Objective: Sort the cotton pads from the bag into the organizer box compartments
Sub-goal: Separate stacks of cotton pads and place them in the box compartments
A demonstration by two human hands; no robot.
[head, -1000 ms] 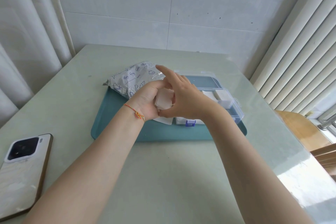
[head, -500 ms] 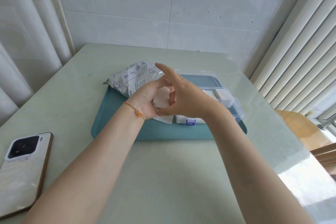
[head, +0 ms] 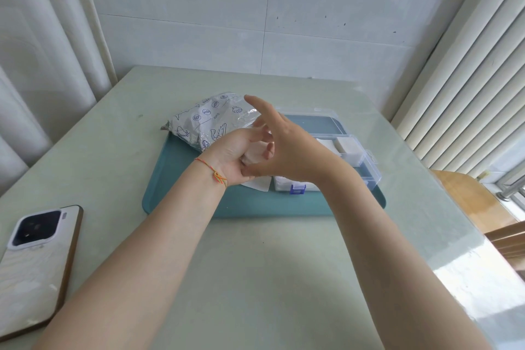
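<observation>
left hand (head: 231,155) fingers cup small white cotton-pad stack (head: 255,152) | right hand (head: 287,148) fingers have spread, peeling pads apart | clear plastic organizer box (head: 369,163) just beyond

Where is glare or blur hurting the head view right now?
Head view: window glare washes out the table at lower right; fingertips over the cotton pads look slightly motion-blurred; wide-angle bends the blinds; tray, box, phone stay readable.
</observation>
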